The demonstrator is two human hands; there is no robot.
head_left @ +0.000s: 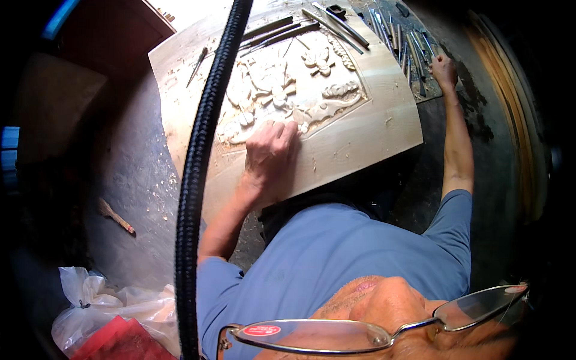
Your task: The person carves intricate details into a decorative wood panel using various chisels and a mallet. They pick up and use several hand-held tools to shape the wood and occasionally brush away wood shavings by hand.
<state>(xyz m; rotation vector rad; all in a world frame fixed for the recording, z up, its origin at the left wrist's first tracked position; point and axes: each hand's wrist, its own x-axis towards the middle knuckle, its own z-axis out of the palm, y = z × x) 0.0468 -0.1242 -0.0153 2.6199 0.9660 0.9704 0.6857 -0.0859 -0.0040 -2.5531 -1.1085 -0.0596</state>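
Observation:
My left hand [271, 150] rests on the near edge of the relief in a pale carved wooden panel [372, 150]. Its fingers are curled under, so whatever they may hold is hidden. The raised carving [279, 90] shows flowers and leaves. Out to the far right, my right arm is stretched to a spread of carving chisels [414, 51]. My right hand [444, 71] is closed at the ends of the chisels nearest to it; whether one is between its fingers is too small to tell.
Several long dark tools [279, 35] and a thin pointed tool [197, 66] lie on the panel. A black braided cable [195, 156] crosses the view. On the floor at left are a wooden-handled tool [116, 216] and plastic bags [120, 306]. Long boards [510, 108] stand at right.

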